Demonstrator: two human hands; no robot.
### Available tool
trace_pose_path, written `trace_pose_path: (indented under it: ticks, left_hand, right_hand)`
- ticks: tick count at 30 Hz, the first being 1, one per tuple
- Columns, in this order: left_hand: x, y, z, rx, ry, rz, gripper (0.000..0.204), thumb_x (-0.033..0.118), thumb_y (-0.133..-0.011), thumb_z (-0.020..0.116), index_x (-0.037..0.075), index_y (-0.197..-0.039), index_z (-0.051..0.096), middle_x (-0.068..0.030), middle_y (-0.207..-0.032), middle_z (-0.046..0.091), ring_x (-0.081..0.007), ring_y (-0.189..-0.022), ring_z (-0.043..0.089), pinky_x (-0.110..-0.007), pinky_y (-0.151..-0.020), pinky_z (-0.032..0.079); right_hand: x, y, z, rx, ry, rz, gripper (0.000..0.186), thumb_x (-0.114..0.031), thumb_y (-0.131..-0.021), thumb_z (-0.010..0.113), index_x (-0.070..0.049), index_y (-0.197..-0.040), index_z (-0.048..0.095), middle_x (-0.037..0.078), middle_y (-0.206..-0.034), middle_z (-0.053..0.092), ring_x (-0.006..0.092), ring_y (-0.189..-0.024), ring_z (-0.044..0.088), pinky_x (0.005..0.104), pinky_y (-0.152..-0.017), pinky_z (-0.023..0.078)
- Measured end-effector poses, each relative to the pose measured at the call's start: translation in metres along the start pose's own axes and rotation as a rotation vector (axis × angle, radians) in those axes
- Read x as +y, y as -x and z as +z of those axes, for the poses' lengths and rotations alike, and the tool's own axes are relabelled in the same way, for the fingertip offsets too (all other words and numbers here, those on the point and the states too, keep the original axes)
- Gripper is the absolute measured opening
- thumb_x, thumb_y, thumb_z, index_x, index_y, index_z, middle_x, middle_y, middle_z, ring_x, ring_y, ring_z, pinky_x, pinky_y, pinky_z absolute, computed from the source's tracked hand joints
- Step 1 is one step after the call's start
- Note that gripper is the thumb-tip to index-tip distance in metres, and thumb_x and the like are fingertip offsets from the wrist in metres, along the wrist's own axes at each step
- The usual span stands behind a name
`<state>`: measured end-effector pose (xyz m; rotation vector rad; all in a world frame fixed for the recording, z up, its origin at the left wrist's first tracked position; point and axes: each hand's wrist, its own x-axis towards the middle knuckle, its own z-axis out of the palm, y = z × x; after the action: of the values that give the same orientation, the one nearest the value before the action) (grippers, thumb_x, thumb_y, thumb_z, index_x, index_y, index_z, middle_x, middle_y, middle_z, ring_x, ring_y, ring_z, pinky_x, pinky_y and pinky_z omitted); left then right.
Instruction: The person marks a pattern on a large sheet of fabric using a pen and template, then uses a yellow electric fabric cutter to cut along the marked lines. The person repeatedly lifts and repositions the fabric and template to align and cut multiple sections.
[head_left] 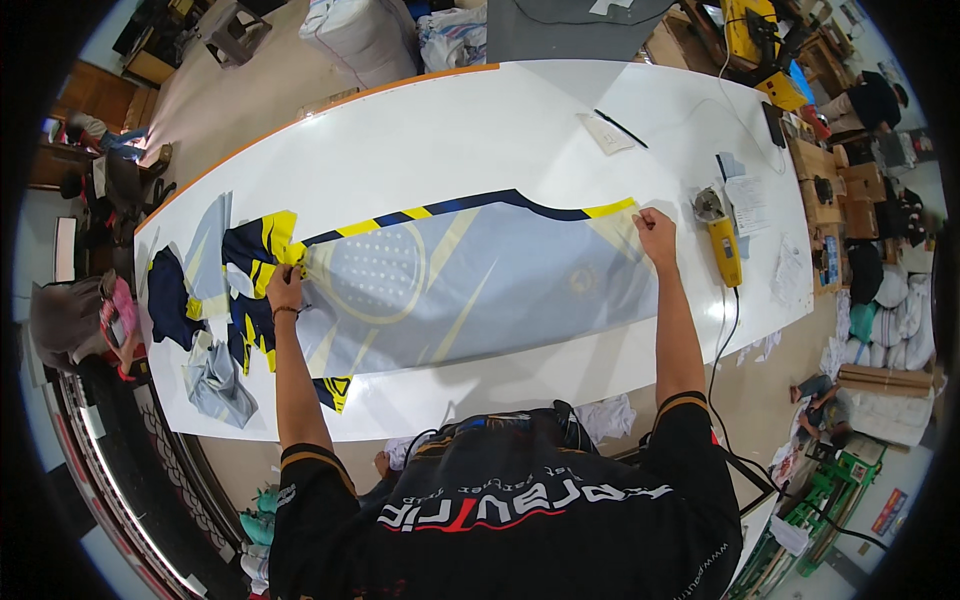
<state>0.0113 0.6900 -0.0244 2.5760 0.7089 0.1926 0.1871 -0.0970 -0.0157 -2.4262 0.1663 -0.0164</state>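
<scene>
A long pale grey-blue fabric panel (480, 280) with a navy and yellow far edge lies stretched across the white table (420, 130). My left hand (285, 288) is closed on its left end, beside a bunch of navy and yellow fabric pieces (262, 245). At the panel's far right corner, my right hand (657, 236) pinches the cloth between its fingers. To the right of that hand lies a yellow handheld electric cutter (725, 250), its black cord running off the near edge.
Navy cloth (172, 300) and a crumpled grey cloth (218, 385) lie at the table's left end. A black pen (620, 128) and paper sheets (745, 203) lie beyond and to the right. White sacks (360, 40) stand past the far edge. Other people sit around the room.
</scene>
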Motion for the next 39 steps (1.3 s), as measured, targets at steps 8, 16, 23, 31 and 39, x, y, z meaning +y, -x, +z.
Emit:
trace_pose_path:
  ticks: [8,16,23,31,39]
  left_hand:
    - [0.025,0.008,0.002,0.232,0.026,0.124,0.024,0.025,-0.100,0.067,0.000,-0.096,0.069,-0.0184,-0.085,0.073,-0.0340,-0.078,0.072,-0.040,-0.071,0.054]
    - [0.045,-0.009,-0.021,0.095,-0.148,0.266,0.032,0.034,-0.095,0.073,0.004,-0.103,0.074,-0.0212,-0.088,0.074,-0.0405,-0.082,0.071,-0.044,-0.073,0.055]
    - [0.051,-0.020,-0.001,0.074,-0.163,0.085,0.036,0.040,-0.097,0.070,0.005,-0.107,0.073,-0.0226,-0.093,0.073,-0.0437,-0.087,0.071,-0.048,-0.074,0.055]
    - [0.039,-0.025,0.001,0.062,-0.084,0.110,0.035,0.038,-0.096,0.071,0.003,-0.102,0.074,-0.0234,-0.096,0.074,-0.0431,-0.092,0.071,-0.044,-0.076,0.055]
    - [0.051,-0.032,-0.003,0.109,-0.125,0.010,0.042,0.043,-0.097,0.068,0.001,-0.101,0.072,-0.0255,-0.093,0.071,-0.0457,-0.090,0.069,-0.047,-0.075,0.054]
  right_hand:
    - [0.008,-0.005,0.008,0.069,0.019,-0.078,0.013,-0.008,-0.092,0.073,0.002,-0.095,0.066,0.008,-0.074,0.067,0.0146,-0.065,0.058,0.0308,-0.066,0.049]
    - [-0.002,-0.005,0.005,0.059,0.125,-0.093,0.010,-0.008,-0.091,0.071,-0.001,-0.094,0.064,0.011,-0.071,0.062,0.0224,-0.061,0.055,0.0342,-0.064,0.048]
    - [-0.004,-0.006,0.003,0.046,0.137,-0.041,0.013,-0.012,-0.089,0.071,-0.004,-0.098,0.067,0.014,-0.082,0.069,0.0278,-0.074,0.064,0.0381,-0.071,0.052]
    - [0.007,-0.015,0.002,-0.035,0.121,0.054,0.021,-0.023,-0.089,0.072,-0.010,-0.106,0.072,0.016,-0.103,0.077,0.0366,-0.098,0.073,0.0435,-0.084,0.056]
    - [0.012,-0.021,0.003,-0.018,0.174,0.085,0.024,-0.025,-0.089,0.072,-0.010,-0.107,0.072,0.016,-0.097,0.076,0.0372,-0.092,0.072,0.0453,-0.080,0.056]
